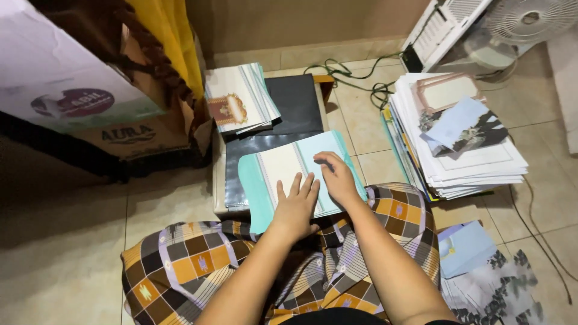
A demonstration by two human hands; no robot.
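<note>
A teal and white printed card sheet (289, 165) lies half folded on a low dark board (265, 144) in front of my knees. My left hand (295, 207) presses flat on the sheet's near edge, fingers spread. My right hand (337, 177) lies on the sheet's right flap, fingers curled down onto the paper. Both hands touch the sheet; neither lifts it. A checked cloth (192, 259) covers my legs.
A small stack of similar sheets (238, 99) sits at the board's far left. A tall pile of printed cards (457, 144) stands on the tiled floor at right, with loose sheets (481, 271) near my right knee. Cardboard boxes (90, 90) stand at left, a fan (530, 18) and cables at back right.
</note>
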